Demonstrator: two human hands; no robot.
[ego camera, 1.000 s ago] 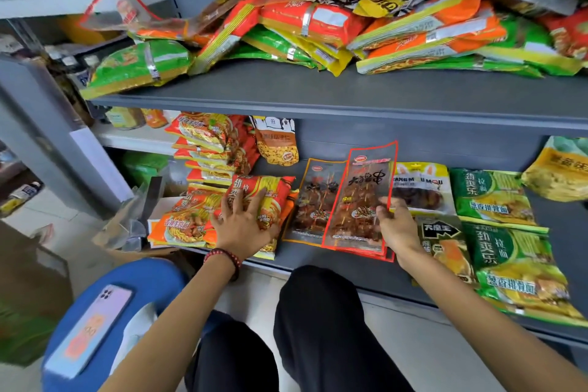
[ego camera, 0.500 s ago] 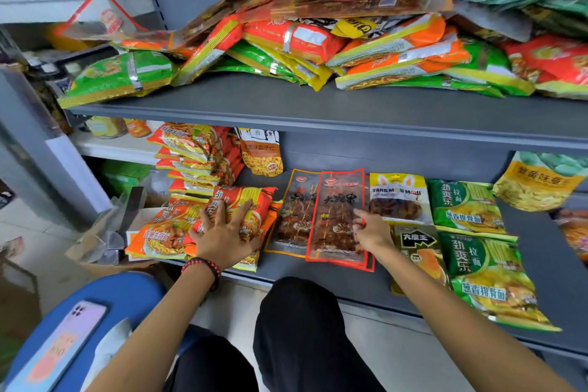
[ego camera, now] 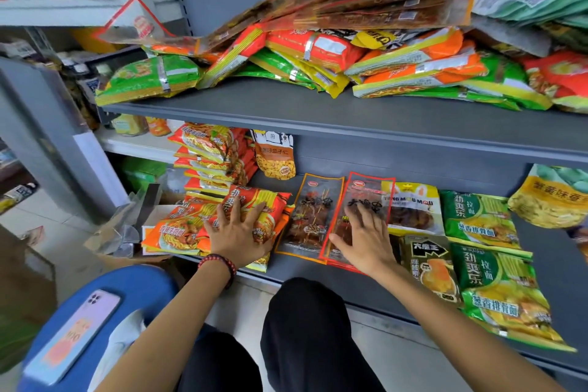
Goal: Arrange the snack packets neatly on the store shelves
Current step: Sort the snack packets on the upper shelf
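My left hand lies flat with spread fingers on a red-orange noodle packet at the left of the lower shelf. My right hand presses flat on a clear red-edged skewer packet. A second skewer packet with an orange edge lies between the two hands. Right of them lie a yellow packet, a dark packet and green noodle packets. A loose heap of orange, green and clear packets covers the upper shelf.
A stack of red noodle packets and a seed packet stand at the back left of the lower shelf. A blue stool with a phone on it is at lower left. Cardboard and foil scraps lie beside the shelf.
The right hand let go of the red-edged skewer packet's edge and now lies flat on it. The packet went from tilted up to lying on the shelf. The left hand stayed on the noodle packet.
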